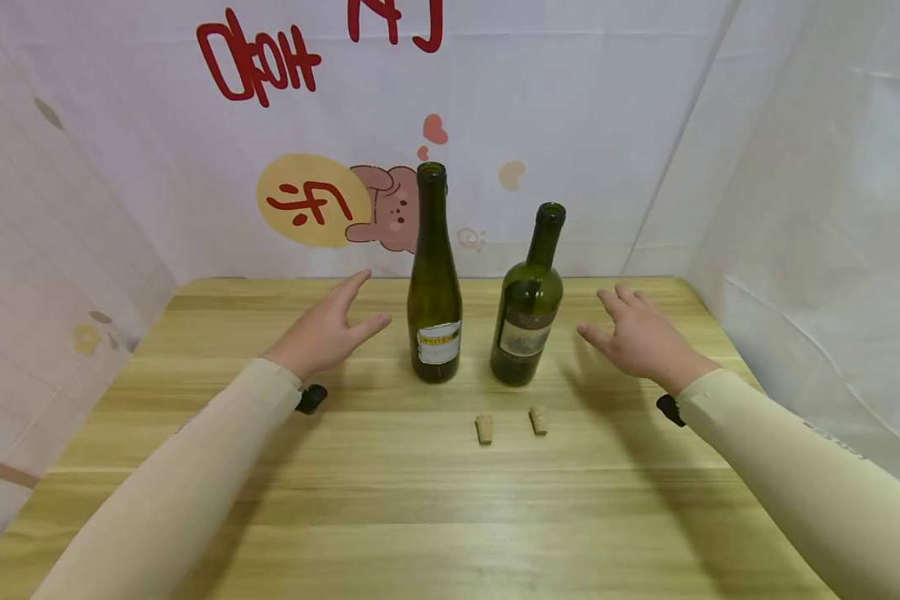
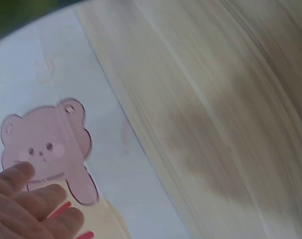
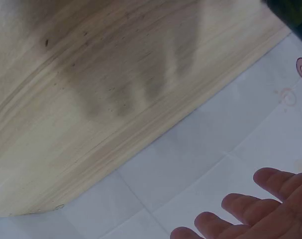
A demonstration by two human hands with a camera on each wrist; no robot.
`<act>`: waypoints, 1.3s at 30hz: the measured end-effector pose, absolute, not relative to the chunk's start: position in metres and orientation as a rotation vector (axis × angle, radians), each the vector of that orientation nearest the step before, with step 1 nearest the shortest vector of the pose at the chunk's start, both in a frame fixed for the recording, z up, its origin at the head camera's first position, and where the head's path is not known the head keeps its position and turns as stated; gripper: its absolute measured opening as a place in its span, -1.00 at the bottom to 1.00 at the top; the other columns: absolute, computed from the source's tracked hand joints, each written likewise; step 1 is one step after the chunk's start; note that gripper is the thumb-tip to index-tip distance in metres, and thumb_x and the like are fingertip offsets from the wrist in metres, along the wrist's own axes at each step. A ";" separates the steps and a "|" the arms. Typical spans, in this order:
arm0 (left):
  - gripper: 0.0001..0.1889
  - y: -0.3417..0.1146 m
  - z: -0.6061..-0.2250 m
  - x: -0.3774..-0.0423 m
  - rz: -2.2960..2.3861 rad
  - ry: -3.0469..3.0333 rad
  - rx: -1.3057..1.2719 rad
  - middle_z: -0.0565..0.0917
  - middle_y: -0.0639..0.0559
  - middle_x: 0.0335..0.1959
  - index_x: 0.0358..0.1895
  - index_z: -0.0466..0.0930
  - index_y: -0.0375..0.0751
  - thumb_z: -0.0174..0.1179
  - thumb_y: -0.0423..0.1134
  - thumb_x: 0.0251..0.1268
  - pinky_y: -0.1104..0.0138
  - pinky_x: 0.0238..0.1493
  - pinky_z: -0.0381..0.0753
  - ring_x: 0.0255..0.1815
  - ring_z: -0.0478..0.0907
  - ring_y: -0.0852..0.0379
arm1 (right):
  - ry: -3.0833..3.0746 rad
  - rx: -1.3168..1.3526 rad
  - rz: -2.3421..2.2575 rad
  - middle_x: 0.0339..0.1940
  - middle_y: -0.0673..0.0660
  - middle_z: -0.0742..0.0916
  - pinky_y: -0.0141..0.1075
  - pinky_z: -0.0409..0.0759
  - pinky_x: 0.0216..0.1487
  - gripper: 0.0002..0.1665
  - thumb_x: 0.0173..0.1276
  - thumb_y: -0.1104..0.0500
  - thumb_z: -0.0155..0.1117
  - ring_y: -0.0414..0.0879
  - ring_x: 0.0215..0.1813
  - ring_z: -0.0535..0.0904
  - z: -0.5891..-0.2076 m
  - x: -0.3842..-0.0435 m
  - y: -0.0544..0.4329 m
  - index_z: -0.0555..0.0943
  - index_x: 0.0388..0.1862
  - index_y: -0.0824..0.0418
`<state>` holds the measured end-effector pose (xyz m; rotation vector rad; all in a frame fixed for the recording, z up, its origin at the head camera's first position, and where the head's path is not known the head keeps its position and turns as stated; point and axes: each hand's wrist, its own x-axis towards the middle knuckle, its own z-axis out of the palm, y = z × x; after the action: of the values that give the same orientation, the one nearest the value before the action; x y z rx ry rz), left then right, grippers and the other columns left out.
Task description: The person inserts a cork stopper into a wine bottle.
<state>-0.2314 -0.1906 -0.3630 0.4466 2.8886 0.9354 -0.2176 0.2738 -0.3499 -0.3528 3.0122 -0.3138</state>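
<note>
Bottle of slim green glass (image 1: pixel 434 283) stands near my left hand (image 1: pixel 324 335), broad-shouldered green glass bottle (image 1: pixel 531 296) near my right hand (image 1: pixel 639 337); both hands spread, empty.

1. We see our left arm (image 1: pixel 187 483) reach from the near left toward the far middle, covered by a pale sleeve (image 1: pixel 225 433) down to the wrist.
2. Our left hand (image 1: pixel 318 337) points far and right, its left thumb (image 1: pixel 371 327) spread from the extended fingers.
3. Our left-wrist view shows several left fingertips (image 2: pixel 46 199) slightly apart.
4. We see our right arm (image 1: pixel 802 467) slant from the near right, likewise sleeved.
5. Our right hand (image 1: pixel 641 342) points far and left, fingers extended, right thumb (image 1: pixel 594 336) held away from them.
6. Our two hands are well apart, at about equal depth.
7. Our right-wrist view shows four right fingertips (image 3: pixel 270 178), fanned slightly.
</note>
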 end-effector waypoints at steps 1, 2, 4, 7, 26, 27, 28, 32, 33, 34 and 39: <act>0.01 -0.188 -0.361 -0.230 0.974 2.884 0.464 0.06 -0.01 0.75 0.75 -0.13 0.24 0.03 0.55 0.39 -0.24 0.62 0.19 0.69 0.18 -0.21 | 3.007 -0.358 -0.327 0.66 0.62 0.09 0.41 -0.05 0.62 0.03 0.65 -0.34 -0.02 0.62 0.63 -0.03 -0.350 -0.217 0.272 0.12 0.66 0.46; -0.01 -0.185 -0.360 -0.230 1.011 2.880 0.483 0.08 0.00 0.75 0.74 -0.11 0.25 0.05 0.52 0.40 -0.25 0.61 0.21 0.66 0.23 -0.21 | 2.998 -0.366 -0.339 0.66 0.62 0.10 0.38 -0.05 0.63 0.04 0.65 -0.35 -0.02 0.60 0.64 -0.01 -0.350 -0.216 0.271 0.13 0.65 0.46; -0.04 -0.180 -0.357 -0.228 1.073 2.874 0.519 0.11 0.01 0.74 0.74 -0.09 0.25 0.09 0.47 0.43 -0.24 0.59 0.24 0.58 0.34 -0.21 | 2.987 -0.380 -0.348 0.66 0.60 0.13 0.36 -0.03 0.64 0.02 0.65 -0.34 -0.01 0.56 0.65 0.00 -0.349 -0.213 0.267 0.15 0.65 0.46; -0.06 -0.171 -0.353 -0.227 1.162 2.854 0.567 0.14 0.05 0.73 0.74 -0.07 0.24 0.16 0.39 0.45 -0.21 0.60 0.25 0.38 0.51 -0.22 | 2.982 -0.398 -0.358 0.65 0.56 0.19 0.35 0.04 0.64 -0.01 0.66 -0.31 0.00 0.53 0.65 0.06 -0.348 -0.208 0.262 0.19 0.64 0.45; -0.08 -0.117 -0.339 -0.223 1.653 2.572 0.740 0.42 0.12 0.50 0.67 0.05 0.18 0.43 0.03 0.39 -0.06 0.58 0.35 0.53 0.38 0.03 | 2.925 -0.528 -0.324 0.33 0.38 0.69 0.22 0.53 0.39 -0.33 0.62 -0.13 0.19 0.35 0.37 0.60 -0.352 -0.173 0.225 0.55 0.39 0.38; -0.07 -0.115 -0.339 -0.223 1.659 2.569 0.719 0.42 0.12 0.49 0.67 0.04 0.19 0.43 0.04 0.38 -0.07 0.53 0.41 0.50 0.41 0.01 | 2.920 -0.538 -0.325 0.31 0.37 0.70 0.22 0.54 0.38 -0.34 0.62 -0.12 0.19 0.35 0.36 0.61 -0.353 -0.171 0.223 0.56 0.38 0.38; -0.06 -0.114 -0.339 -0.223 1.667 2.565 0.698 0.41 0.11 0.49 0.67 0.03 0.20 0.44 0.04 0.37 -0.08 0.48 0.48 0.47 0.44 -0.01 | 2.914 -0.548 -0.322 0.29 0.37 0.71 0.21 0.54 0.38 -0.36 0.62 -0.11 0.20 0.34 0.35 0.63 -0.355 -0.169 0.222 0.57 0.37 0.38; -0.06 -0.109 -0.340 -0.223 1.669 2.585 0.669 0.40 0.10 0.48 0.66 0.03 0.22 0.44 0.09 0.36 -0.07 0.33 0.62 0.35 0.53 -0.05 | 2.891 -0.575 -0.315 0.24 0.35 0.74 0.18 0.56 0.37 -0.38 0.59 -0.10 0.24 0.31 0.32 0.65 -0.358 -0.163 0.214 0.60 0.33 0.38; -0.06 -0.108 -0.340 -0.223 1.668 2.592 0.672 0.40 0.09 0.47 0.66 0.03 0.22 0.43 0.10 0.36 -0.07 0.31 0.63 0.33 0.54 -0.05 | 2.887 -0.582 -0.315 0.23 0.35 0.75 0.18 0.57 0.37 -0.38 0.59 -0.10 0.25 0.31 0.31 0.66 -0.359 -0.162 0.213 0.60 0.32 0.38; -0.06 -0.107 -0.341 -0.224 1.665 2.600 0.674 0.40 0.09 0.47 0.66 0.03 0.22 0.43 0.11 0.36 -0.07 0.30 0.64 0.32 0.55 -0.06 | 2.887 -0.590 -0.313 0.22 0.34 0.75 0.17 0.58 0.36 -0.38 0.58 -0.11 0.26 0.30 0.30 0.67 -0.360 -0.161 0.211 0.61 0.31 0.38; -0.06 -0.105 -0.343 -0.225 1.672 2.610 0.664 0.41 0.06 0.47 0.67 0.02 0.18 0.40 0.14 0.38 -0.07 0.31 0.64 0.36 0.56 -0.07 | 2.906 -0.634 -0.308 0.15 0.31 0.79 0.14 0.63 0.29 -0.41 0.56 -0.11 0.30 0.26 0.23 0.71 -0.364 -0.156 0.207 0.65 0.24 0.36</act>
<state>-0.2246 -0.1053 -0.3430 0.6640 2.6096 1.6722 -0.1561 0.2075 -0.3643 -0.6337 2.9061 -0.3078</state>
